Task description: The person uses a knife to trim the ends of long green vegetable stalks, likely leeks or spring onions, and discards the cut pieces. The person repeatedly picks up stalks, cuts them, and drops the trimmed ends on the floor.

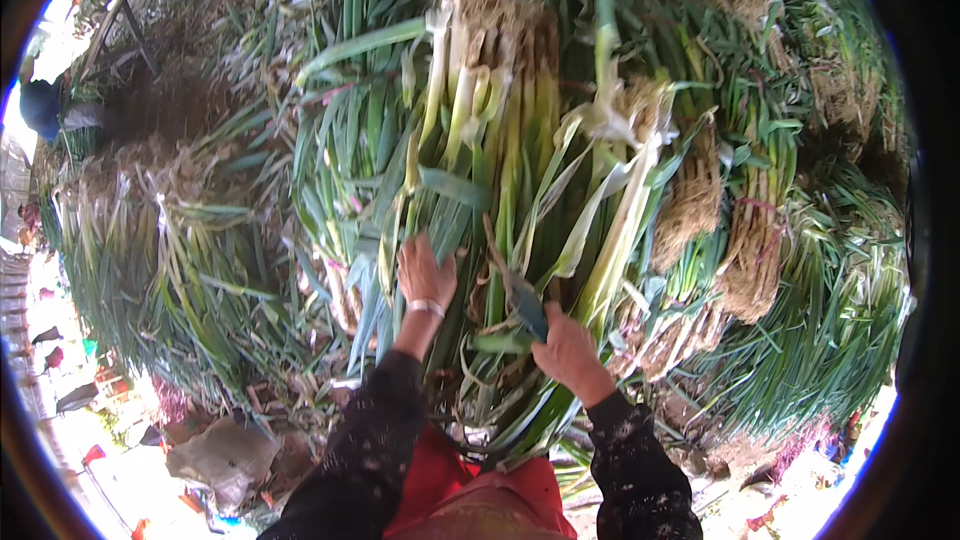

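A pile of green onions or leeks (510, 142) lies before me, its tangled roots (495, 15) at the far end and its green leaves towards me. My left hand (426, 274), with a pale band at the wrist, rests among the leaves left of centre; its fingertips are partly lost in them, so I cannot tell whether it grips any. In my right hand (568, 349) is a dark knife-like tool (525, 304), its narrow end pointing away and to the left over the leaves. A thick pale stalk (626, 217) slants down just beyond my right hand.
Bundles with brown roots, some tied with pink bands (754, 202), lie to the right. A wide heap of green onions (180, 262) spreads at left. A grey sack-like sheet (225, 457) lies at lower left. A partly seen dark-clothed figure (41, 106) is at the far left.
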Tool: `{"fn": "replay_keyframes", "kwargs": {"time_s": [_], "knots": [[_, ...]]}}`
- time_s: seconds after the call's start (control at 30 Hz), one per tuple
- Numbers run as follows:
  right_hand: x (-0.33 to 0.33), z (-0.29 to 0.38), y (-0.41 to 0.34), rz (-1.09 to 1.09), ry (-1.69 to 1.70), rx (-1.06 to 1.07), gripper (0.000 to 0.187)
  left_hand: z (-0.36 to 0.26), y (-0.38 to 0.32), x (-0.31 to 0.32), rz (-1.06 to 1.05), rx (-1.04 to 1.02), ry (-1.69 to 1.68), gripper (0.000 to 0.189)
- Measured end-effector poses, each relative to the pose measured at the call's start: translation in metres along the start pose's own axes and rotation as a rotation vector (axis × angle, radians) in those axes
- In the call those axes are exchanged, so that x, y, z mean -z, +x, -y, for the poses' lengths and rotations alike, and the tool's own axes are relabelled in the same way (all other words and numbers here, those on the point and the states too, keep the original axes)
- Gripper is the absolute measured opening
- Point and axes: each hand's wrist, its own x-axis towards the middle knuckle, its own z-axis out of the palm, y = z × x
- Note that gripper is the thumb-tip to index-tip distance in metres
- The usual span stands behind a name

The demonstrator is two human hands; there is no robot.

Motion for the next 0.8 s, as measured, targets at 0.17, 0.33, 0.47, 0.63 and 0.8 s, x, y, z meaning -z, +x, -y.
{"fn": "replay_keyframes", "kwargs": {"time_s": [0.17, 0.33, 0.47, 0.63, 0.8], "knots": [[-0.005, 0.004, 0.006, -0.024, 0.014, -0.004, 0.036, 0.024, 0.035, -0.031, 0.188, 0.101, -0.005, 0.039], [-0.017, -0.011, 0.004, -0.079, 0.065, -0.019, 0.038, 0.009, 0.078, -0.037, 0.124, 0.03, 0.099, 0.046], [-0.025, -0.009, 0.016, -0.114, 0.077, -0.023, 0.036, -0.004, 0.096, -0.025, 0.339, 0.122, 0.115, 0.064], [-0.028, 0.001, 0.022, -0.092, 0.102, -0.055, 0.035, -0.015, 0.115, -0.021, 0.492, 0.231, 0.143, 0.067], [-0.025, -0.002, 0.02, -0.11, 0.09, -0.063, 0.037, -0.021, 0.1, -0.033, 0.33, 0.168, 0.192, 0.05]]}}
